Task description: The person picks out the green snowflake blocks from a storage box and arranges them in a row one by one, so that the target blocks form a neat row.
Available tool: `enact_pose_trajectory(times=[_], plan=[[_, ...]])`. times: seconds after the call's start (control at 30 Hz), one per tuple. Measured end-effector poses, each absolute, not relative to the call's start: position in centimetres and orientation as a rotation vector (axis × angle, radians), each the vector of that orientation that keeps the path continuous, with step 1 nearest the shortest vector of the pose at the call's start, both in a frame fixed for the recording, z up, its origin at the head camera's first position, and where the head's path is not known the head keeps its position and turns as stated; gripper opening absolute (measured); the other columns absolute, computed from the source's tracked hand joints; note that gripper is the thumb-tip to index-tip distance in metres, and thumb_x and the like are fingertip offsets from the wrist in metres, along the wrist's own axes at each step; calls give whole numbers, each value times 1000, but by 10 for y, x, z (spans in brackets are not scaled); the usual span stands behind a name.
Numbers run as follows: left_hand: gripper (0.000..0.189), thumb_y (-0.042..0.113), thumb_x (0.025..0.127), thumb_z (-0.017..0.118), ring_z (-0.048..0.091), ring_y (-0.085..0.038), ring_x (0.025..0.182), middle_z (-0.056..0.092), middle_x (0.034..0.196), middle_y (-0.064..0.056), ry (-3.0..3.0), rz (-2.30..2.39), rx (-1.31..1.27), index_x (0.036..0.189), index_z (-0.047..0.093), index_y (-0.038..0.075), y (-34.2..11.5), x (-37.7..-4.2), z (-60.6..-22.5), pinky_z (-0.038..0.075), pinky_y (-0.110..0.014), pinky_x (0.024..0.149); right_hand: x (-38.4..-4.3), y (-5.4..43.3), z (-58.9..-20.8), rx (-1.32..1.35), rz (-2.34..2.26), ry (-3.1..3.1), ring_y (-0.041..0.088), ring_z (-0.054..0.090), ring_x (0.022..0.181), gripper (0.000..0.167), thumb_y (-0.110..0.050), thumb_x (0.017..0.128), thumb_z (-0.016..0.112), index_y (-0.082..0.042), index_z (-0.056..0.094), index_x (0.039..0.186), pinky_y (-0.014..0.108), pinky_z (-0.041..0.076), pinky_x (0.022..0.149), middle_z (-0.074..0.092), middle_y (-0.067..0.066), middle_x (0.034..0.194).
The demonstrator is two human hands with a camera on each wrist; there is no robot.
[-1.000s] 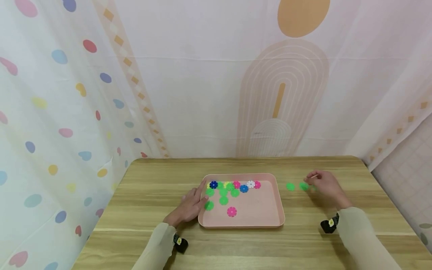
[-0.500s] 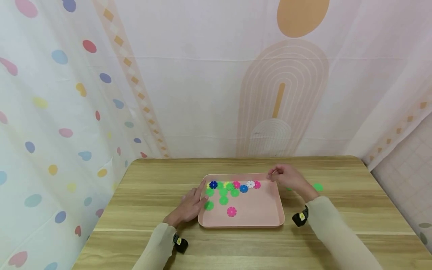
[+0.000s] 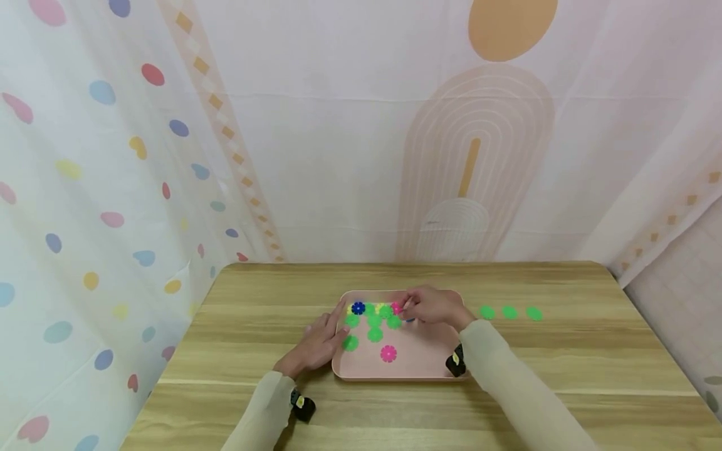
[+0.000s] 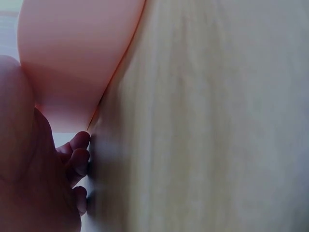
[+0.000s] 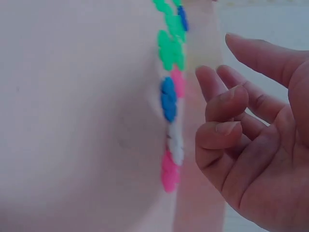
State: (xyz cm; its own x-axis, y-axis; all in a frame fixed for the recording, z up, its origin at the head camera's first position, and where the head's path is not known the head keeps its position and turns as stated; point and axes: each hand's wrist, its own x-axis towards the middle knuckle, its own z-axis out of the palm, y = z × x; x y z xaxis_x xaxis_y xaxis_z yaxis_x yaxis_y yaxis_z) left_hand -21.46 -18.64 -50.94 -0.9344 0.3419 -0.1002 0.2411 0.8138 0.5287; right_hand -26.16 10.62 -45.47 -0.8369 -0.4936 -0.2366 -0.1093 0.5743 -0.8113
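Observation:
At the left end of a pink tray [image 3: 429, 363], my left hand [image 3: 316, 344] holds the edge, thumb over the rim and fingers along the outside wall. Its fingertips [image 4: 79, 162] show low beside the wall in the left wrist view. Over the tray's back right part is my right hand [image 3: 434, 305], fingers loosely bent and thumb apart, holding nothing. In the right wrist view, a blue snowflake disc [image 5: 168, 99], a white disc [image 5: 175, 142] and a pink disc [image 5: 170, 171] lie beside its fingers. Several green discs [image 3: 375, 334] lie at the tray's left.
Three green discs [image 3: 510, 312] lie in a row on the wooden table [image 3: 564, 363], right of the tray. A lone pink disc [image 3: 388, 354] sits near the tray's front. A patterned curtain [image 3: 338, 156] hangs behind the table.
My right hand has moved left from the green discs on the table to over the tray. The row of three green discs now shows fully. My left hand stays at the tray.

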Motion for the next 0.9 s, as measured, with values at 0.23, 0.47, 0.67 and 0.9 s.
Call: enact_pose_trajectory(times=[0.23, 0.47, 0.67, 0.9], plan=[[65, 39, 107, 36, 44, -29, 119, 47, 135, -17, 2809, 785, 443, 161, 3, 21, -187, -215, -509, 27, -45, 88, -269, 87, -472, -464, -1128, 2393, 17, 52, 73, 19, -5, 86, 70, -6, 68, 105, 27, 44, 65, 60, 4, 90], [65, 38, 108, 35, 44, -30, 124, 47, 137, -17, 2797, 806, 455, 161, 2, 21, -186, -215, -510, 27, -48, 91, -272, 80, -479, -395, -1133, 2408, 20, 52, 83, 20, -5, 84, 77, -7, 64, 99, 29, 44, 72, 57, 5, 94], [65, 38, 108, 35, 44, -29, 121, 47, 136, -17, 2799, 798, 456, 161, 3, 21, -186, -216, -510, 27, -46, 89, -270, 78, -479, -386, -1135, 2427, 20, 53, 83, 22, -3, 81, 79, -5, 63, 97, 29, 45, 73, 56, 4, 89], [65, 39, 108, 35, 43, -30, 124, 46, 139, -18, 2791, 815, 447, 161, 2, 22, -187, -215, -510, 27, -48, 92, -269, 75, -478, -402, -1096, 2445, 21, 52, 87, 24, -3, 79, 81, -9, 65, 95, 33, 46, 78, 57, 4, 94]])
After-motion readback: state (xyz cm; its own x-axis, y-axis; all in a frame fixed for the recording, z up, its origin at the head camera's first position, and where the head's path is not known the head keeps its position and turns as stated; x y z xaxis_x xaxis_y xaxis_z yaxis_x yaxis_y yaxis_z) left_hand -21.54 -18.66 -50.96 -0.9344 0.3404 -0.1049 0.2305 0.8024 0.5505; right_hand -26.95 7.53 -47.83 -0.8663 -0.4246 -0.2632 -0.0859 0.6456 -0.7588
